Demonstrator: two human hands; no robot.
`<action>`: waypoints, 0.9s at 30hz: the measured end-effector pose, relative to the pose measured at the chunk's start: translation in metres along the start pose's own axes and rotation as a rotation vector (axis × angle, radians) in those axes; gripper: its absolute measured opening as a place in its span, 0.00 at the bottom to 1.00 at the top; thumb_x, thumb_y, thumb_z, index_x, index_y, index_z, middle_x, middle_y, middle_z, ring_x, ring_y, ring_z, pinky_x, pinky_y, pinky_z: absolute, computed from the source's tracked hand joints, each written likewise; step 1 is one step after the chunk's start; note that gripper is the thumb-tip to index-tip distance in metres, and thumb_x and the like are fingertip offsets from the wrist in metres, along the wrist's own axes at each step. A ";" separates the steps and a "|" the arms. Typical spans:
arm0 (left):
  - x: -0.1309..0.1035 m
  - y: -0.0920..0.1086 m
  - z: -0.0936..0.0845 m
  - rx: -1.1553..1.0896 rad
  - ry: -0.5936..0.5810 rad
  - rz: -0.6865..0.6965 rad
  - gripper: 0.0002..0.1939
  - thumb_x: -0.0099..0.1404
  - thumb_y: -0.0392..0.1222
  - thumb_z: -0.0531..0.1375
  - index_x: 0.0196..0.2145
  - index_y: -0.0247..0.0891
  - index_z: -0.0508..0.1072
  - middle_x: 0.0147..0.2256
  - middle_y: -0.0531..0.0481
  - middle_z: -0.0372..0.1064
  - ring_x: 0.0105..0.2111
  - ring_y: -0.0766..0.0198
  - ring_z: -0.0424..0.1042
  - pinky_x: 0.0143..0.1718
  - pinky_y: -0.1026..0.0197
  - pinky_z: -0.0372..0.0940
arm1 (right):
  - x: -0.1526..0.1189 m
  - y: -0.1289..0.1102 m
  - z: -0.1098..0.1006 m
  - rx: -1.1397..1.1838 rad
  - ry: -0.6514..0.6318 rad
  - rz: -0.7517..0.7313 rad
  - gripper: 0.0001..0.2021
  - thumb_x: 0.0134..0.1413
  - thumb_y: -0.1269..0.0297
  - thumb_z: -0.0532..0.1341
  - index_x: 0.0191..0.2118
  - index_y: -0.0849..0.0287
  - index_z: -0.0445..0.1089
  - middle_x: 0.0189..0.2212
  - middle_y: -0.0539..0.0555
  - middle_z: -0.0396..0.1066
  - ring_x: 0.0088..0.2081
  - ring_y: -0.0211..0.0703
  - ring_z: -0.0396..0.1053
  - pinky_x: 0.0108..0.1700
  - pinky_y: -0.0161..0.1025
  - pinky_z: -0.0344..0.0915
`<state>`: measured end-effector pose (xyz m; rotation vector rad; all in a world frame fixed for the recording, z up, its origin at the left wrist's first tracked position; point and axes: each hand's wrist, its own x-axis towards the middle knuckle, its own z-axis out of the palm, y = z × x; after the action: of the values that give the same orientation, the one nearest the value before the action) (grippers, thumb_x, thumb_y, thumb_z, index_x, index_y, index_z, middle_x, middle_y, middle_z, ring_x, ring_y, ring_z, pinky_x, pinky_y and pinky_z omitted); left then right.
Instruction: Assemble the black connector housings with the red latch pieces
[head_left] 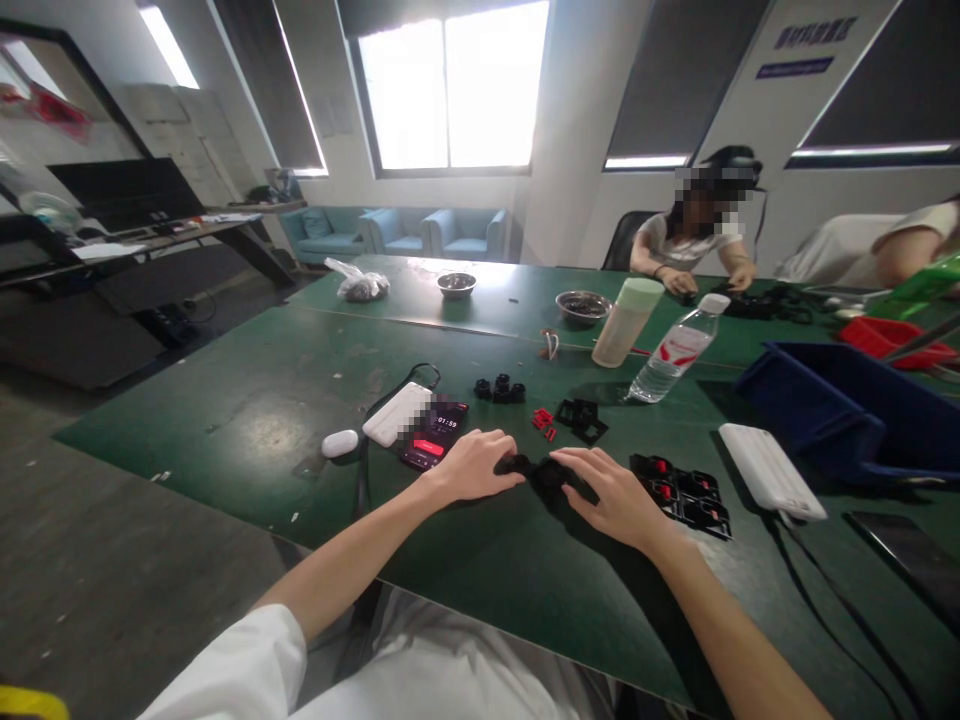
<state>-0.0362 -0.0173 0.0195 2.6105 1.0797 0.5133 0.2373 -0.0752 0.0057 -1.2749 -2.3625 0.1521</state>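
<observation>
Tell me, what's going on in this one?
Someone at a green table holds small black parts between the left hand and right hand; whether the parts are joined is unclear. Red pieces and black frames lie just beyond, with black-and-red pieces beside the right hand. Across the table, a co-worker is handling dark items too.

Daylight comes from the window (491, 90) at upper center, its panes burnt out to white; the floor (45, 560) at left is dim. Pale glare spreads across the surface (225, 400). The black part (550, 474) by the right grip (600, 490) loses detail in shadow. Wide-angle distortion stretches the edges; wall lettering (815, 35) at upper right blurs.
</observation>
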 end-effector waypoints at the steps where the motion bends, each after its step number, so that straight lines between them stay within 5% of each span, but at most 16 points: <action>1: 0.000 0.000 0.000 0.001 0.000 -0.001 0.12 0.66 0.51 0.68 0.42 0.42 0.75 0.42 0.48 0.77 0.41 0.54 0.77 0.46 0.56 0.68 | 0.000 -0.001 0.001 0.017 -0.018 -0.020 0.23 0.67 0.64 0.58 0.65 0.53 0.69 0.61 0.58 0.74 0.56 0.52 0.73 0.60 0.51 0.70; 8: -0.001 -0.001 0.002 0.007 0.014 0.026 0.10 0.67 0.44 0.65 0.46 0.42 0.75 0.43 0.48 0.77 0.41 0.55 0.78 0.47 0.56 0.69 | 0.002 0.000 0.003 0.062 -0.061 0.004 0.24 0.68 0.60 0.59 0.67 0.53 0.67 0.60 0.59 0.74 0.56 0.54 0.73 0.60 0.53 0.71; 16: -0.002 0.000 0.004 0.036 0.001 0.039 0.18 0.68 0.53 0.66 0.50 0.40 0.75 0.47 0.44 0.77 0.45 0.51 0.78 0.49 0.53 0.70 | 0.001 -0.001 0.004 0.060 -0.018 0.044 0.20 0.68 0.59 0.60 0.63 0.54 0.69 0.54 0.60 0.75 0.53 0.52 0.76 0.54 0.49 0.75; 27: 0.000 -0.001 0.003 0.031 -0.008 0.031 0.13 0.69 0.47 0.65 0.47 0.38 0.76 0.46 0.43 0.77 0.44 0.51 0.78 0.48 0.53 0.70 | -0.002 0.009 0.001 0.053 -0.026 0.033 0.18 0.66 0.56 0.62 0.58 0.53 0.73 0.52 0.59 0.74 0.48 0.54 0.79 0.49 0.49 0.78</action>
<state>-0.0355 -0.0169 0.0166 2.6580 1.0543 0.4960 0.2449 -0.0718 0.0017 -1.2949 -2.3435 0.2417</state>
